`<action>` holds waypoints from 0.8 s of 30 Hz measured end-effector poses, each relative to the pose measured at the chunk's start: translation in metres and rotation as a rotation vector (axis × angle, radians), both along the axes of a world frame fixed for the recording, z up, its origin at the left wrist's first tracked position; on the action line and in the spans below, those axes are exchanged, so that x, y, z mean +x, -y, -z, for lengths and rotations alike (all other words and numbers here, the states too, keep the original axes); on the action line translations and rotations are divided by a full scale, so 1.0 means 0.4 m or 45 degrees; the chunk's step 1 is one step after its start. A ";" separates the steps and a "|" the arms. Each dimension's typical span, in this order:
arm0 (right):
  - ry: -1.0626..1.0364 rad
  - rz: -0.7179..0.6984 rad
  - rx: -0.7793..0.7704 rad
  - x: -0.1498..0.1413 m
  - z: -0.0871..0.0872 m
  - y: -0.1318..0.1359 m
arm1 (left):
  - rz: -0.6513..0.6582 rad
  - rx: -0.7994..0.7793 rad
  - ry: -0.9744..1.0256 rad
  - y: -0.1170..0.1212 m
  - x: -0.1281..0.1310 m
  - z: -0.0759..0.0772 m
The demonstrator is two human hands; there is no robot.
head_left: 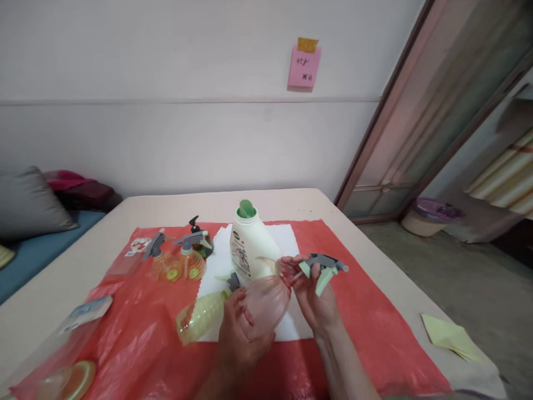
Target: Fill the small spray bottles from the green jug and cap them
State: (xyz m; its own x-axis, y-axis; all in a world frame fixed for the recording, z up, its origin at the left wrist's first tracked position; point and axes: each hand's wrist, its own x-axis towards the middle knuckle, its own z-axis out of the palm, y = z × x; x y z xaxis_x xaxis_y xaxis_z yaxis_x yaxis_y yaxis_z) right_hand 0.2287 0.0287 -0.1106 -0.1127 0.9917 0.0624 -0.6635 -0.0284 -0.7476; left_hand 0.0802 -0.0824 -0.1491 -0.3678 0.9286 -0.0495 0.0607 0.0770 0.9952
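Note:
My left hand (235,328) is wrapped round a clear pink bottle (266,305), tilted with its neck toward the right. In my right hand (314,297) is a grey and pale green spray trigger head (322,264), its tube reaching into the bottle's neck. The head stands apart from the neck. Just behind stands a white detergent jug (254,244) with a green spout at its open mouth. Left of my left hand, a yellow-green spray bottle (202,316) lies on its side on the white sheet (287,236).
Two orange spray bottles (192,264) and a dark pump bottle (206,244) stand at the left on red plastic sheeting (133,328). Clear packaging (66,344) lies at the near left. Yellow sticky notes (452,336) lie by the right edge. A pink note (305,66) hangs on the wall.

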 end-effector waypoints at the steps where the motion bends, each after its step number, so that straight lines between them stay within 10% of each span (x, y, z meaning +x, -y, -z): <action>1: 0.026 -0.027 0.009 -0.007 0.004 0.006 | 0.003 0.010 -0.015 0.001 -0.003 0.002; 14: 0.215 -0.089 -0.020 -0.023 0.032 0.018 | -0.115 0.371 -0.151 -0.014 0.013 0.083; 24: 0.273 -0.043 -0.050 -0.037 0.030 0.025 | -0.221 0.769 -0.865 -0.020 -0.014 0.084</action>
